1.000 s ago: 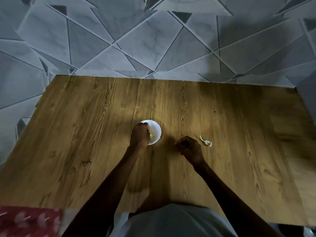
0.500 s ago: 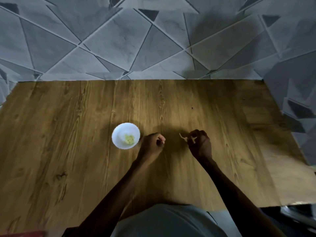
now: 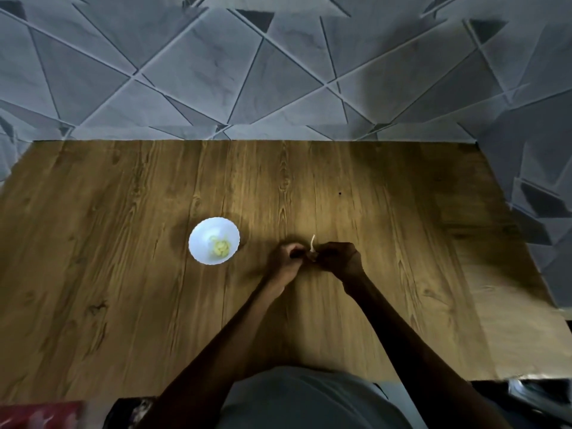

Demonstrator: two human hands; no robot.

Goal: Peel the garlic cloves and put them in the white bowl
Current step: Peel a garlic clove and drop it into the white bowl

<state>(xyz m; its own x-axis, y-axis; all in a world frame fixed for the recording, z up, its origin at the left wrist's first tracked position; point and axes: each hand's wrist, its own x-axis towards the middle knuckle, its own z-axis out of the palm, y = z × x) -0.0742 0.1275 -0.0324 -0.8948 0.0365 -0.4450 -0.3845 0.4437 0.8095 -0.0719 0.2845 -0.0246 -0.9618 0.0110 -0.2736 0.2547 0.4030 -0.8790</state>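
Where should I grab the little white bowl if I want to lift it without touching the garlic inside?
Probably best by the rim, thumb on top, fingers under the outer wall. The white bowl stands upright and alone on the table, and the peeled garlic lies low near its middle, so the edge is bare. Come from the near side, where nothing blocks you.

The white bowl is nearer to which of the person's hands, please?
Left. The left hand is a short way right of the white bowl, not touching it; the right hand lies farther right, beyond the left, both gripping a garlic clove.
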